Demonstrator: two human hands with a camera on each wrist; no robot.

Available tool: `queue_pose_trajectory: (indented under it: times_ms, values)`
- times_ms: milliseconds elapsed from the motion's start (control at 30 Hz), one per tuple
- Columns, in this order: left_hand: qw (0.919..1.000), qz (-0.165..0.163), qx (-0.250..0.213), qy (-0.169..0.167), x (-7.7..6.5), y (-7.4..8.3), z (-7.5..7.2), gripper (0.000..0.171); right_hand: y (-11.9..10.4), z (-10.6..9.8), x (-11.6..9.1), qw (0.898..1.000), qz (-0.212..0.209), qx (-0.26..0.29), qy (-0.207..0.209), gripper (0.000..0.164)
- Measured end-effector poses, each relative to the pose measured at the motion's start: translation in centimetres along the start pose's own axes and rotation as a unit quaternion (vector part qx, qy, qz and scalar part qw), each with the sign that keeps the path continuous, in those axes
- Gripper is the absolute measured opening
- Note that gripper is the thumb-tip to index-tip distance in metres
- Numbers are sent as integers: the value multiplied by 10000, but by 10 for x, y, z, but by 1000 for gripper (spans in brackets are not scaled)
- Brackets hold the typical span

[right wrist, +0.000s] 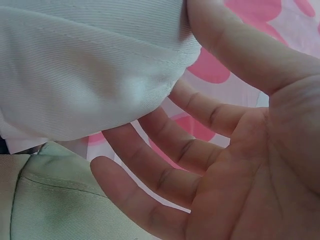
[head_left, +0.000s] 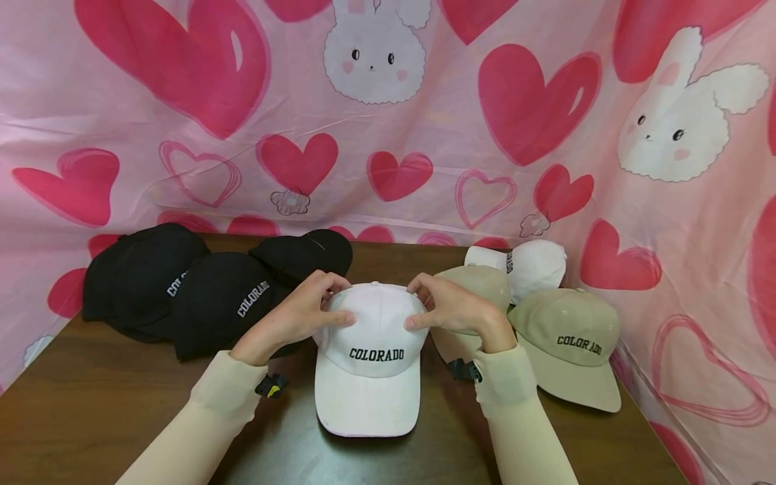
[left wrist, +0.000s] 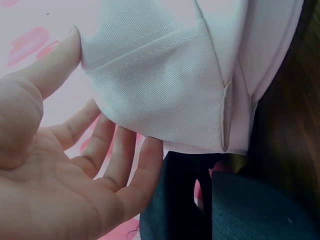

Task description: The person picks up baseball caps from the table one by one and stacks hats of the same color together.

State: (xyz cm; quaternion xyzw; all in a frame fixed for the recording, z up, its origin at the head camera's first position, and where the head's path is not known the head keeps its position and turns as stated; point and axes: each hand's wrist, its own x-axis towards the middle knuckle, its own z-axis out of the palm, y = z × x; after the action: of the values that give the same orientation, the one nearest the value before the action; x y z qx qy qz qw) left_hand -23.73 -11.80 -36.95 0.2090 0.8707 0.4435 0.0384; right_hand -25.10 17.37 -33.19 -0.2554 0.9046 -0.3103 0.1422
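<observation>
A white cap (head_left: pixel 368 384) with dark COLORADO lettering sits in the middle of the table, its brim toward me. My left hand (head_left: pixel 301 311) holds the crown from the left, thumb on the front and fingers curled behind. On the opposite side my right hand (head_left: pixel 456 306) grips the crown likewise. Both wrist views show the thumb on one side of the white fabric, with fingers (left wrist: pixel 125 157) along its lower edge on the left and fingers (right wrist: pixel 165 170) under it on the right. Layered pale edges show beside the crown in the left wrist view.
Several black caps, including a front one (head_left: pixel 221 306), lie on the left of the wooden table (head_left: pixel 79 404). At the right are a beige cap (head_left: pixel 479 286) close behind my right hand, an olive-beige cap (head_left: pixel 570 330) and another white cap (head_left: pixel 539 266). A pink heart-print cloth (head_left: pixel 388 128) hangs behind.
</observation>
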Motion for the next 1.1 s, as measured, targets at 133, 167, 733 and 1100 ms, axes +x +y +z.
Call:
queue_pose_trajectory:
  times_ms: [133, 167, 733, 1100]
  values:
    - [10000, 8, 22, 15, 0, -1, 1, 54, -1, 1, 1, 10000, 64, 12, 35, 60]
    - [10000, 5, 29, 13, -1, -1, 1, 54, -2, 2, 2, 10000, 81, 20, 37, 61]
    - [9997, -244, 54, 26, 0, -1, 2, 54, -2, 6, 6, 9991, 369, -3, 195, 60]
    - [9991, -398, 150, 76, 1, -1, 5, 55, -1, 10, 9, 9985, 453, -48, 307, 61]
